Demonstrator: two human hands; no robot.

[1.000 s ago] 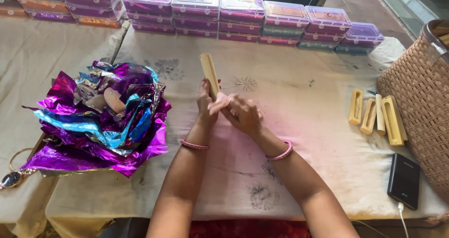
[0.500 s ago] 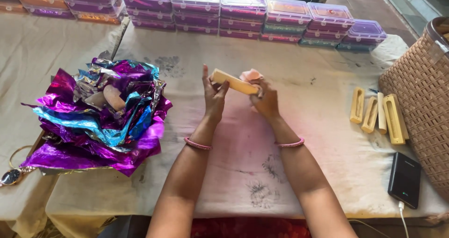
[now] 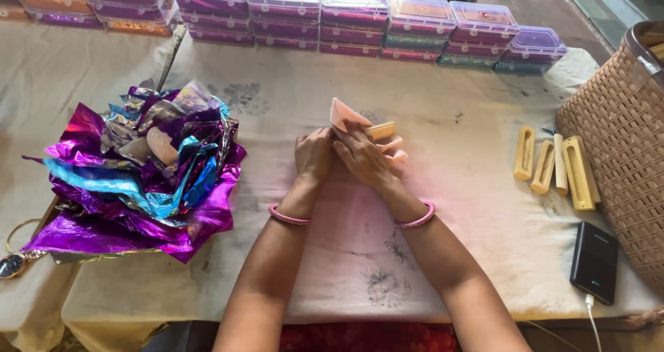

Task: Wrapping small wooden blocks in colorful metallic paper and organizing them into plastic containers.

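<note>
Desk (image 3: 443,255) draped in a stained, cream cloth, seen from above. Far left: one wristwatch (image 3: 12,264) at the cloth's edge, beside one crumpled heap of shiny foil sheets (image 3: 138,179) in purple, blue and silver; a pale rounded lump lies in the heap's hollow. Along the far edge: a row of clear plastic boxes (image 3: 353,16) with purple rims, stacked in low piles, their contents coloured but too small to tell. Centre: two hands, each wrist with one pink bangle. The left hand (image 3: 315,155) and the right hand (image 3: 363,160) meet just above the cloth, both grips closed together on one pale wooden block (image 3: 381,131), long and flat-sided, and on a thin pink paper (image 3: 344,113) folded about it; one corner of the paper stands up, another shows below the block. Right: four wooden moulds (image 3: 553,164), narrow and slotted, lying side by side. Near edge: one black power bank (image 3: 595,262) with a white cable. Far right: one woven tan basket (image 3: 615,137), its contents largely hidden.
</note>
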